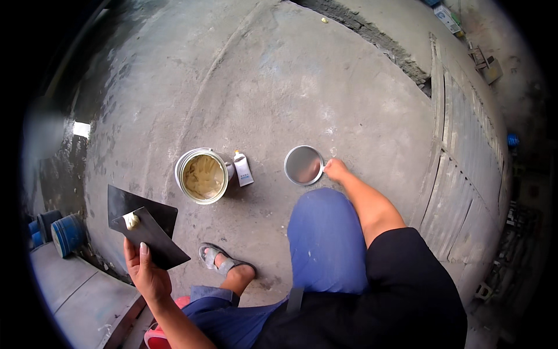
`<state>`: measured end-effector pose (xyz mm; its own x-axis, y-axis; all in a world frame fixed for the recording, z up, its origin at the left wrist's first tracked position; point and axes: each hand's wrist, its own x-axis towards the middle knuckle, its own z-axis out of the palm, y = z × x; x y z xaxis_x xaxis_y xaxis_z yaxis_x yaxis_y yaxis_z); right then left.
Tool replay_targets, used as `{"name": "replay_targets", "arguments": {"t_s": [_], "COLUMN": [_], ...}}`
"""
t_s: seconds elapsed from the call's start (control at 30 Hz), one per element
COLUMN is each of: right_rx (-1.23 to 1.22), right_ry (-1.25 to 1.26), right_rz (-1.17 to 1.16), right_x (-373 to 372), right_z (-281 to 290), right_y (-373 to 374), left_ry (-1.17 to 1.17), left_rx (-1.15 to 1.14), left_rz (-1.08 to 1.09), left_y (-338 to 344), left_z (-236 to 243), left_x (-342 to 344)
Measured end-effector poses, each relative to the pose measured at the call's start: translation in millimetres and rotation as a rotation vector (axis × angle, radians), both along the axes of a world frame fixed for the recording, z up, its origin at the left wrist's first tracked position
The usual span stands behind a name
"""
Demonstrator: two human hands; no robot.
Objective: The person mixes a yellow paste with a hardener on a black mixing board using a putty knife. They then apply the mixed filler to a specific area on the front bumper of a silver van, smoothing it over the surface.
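Observation:
My left hand [148, 270] grips two overlapping dark flat blades [157, 238], with a cream blob of paste [131, 221] on the front one. Right of them an open metal can [203, 199] stands on the concrete, full of thick beige paste [200, 173]. A white tube [244, 171] with a yellow cap lies beside the can. My right hand [335, 168] has its fingers closed on the rim of a round silver lid [300, 164], low near the floor beyond my knee.
Blue buckets [65, 237] stand at the far left above a concrete slab [70, 285]. A broken crack [378, 41] crosses the floor at the upper right, and worn boards [459, 174] run down the right side. My sandaled foot [226, 262] is below the can.

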<state>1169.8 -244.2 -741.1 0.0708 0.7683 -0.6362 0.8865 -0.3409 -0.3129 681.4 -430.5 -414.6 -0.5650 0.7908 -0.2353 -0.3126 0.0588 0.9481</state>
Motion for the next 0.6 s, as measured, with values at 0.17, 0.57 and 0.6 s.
{"name": "replay_targets", "arguments": {"t_s": [0.17,0.57,0.6], "right_rx": [0.016,0.367,0.465], "right_ry": [-0.185,0.072,0.087], "right_rz": [0.140,0.346,0.480], "right_x": [-11.7,-57.5,-80.5], "right_z": [-26.4,83.4,110.7], "right_y": [6.3,45.3,51.0], "left_ry": [0.002,0.036,0.039], "left_rx": [-0.013,0.030,0.035], "left_rz": [-0.030,0.194,0.213], "left_y": [-2.0,-8.5,-9.2], "left_z": [1.6,8.8,12.3], "left_x": [3.8,-10.7,-11.8]}}
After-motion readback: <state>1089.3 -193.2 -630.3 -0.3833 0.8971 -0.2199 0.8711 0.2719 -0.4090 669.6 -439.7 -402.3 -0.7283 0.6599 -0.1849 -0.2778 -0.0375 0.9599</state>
